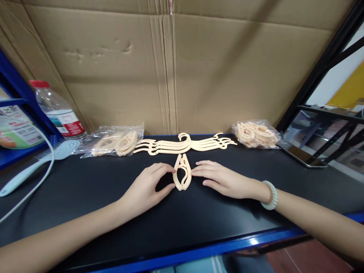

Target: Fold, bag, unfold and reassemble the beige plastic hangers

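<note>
A folded peach plastic hanger [182, 173] lies on the black table [85, 197] between my two hands. My left hand [148, 185] touches its left side with thumb and fingertips. My right hand [218, 178], with a pale bead bracelet on the wrist, touches its right side with its fingertips. Just behind lies a stack of unfolded peach hangers [184, 145], spread wide with hooks in the middle.
A clear bag of folded hangers [116, 142] lies at back left, another bag [256, 134] at back right. A water bottle [58, 110], a pale blue brush [36, 163] and a white cable are at left. A tablet [301, 154] rests at right. Cardboard forms the back wall.
</note>
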The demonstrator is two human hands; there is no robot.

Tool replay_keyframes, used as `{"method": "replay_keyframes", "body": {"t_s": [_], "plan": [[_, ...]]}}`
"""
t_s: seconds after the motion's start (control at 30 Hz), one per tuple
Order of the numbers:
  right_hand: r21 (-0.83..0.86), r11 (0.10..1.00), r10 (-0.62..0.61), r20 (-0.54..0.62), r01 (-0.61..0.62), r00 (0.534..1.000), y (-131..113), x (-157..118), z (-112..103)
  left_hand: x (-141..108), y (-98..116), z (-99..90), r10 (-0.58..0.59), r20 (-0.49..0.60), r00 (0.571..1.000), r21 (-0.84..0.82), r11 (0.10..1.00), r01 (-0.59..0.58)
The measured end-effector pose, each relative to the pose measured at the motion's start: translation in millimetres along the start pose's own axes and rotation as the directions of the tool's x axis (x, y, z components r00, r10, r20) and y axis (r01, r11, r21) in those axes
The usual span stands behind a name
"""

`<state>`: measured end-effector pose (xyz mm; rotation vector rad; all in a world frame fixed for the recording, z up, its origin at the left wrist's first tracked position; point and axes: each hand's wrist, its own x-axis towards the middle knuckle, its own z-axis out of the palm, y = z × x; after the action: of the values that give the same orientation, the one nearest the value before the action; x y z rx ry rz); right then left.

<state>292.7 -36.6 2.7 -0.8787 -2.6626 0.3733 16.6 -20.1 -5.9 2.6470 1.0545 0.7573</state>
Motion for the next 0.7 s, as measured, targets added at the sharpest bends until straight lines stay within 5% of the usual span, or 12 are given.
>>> {"method": "replay_keyframes", "body": {"t_s": [0.7], "plan": [[-0.002, 1.0, 0.02, 0.043, -0.02, 0.999, 0.8, 0.4, 0.0, -1.2, -3.8, -0.5, -0.032, 0.003, 0.999, 0.035, 0.999, 0.032]]}}
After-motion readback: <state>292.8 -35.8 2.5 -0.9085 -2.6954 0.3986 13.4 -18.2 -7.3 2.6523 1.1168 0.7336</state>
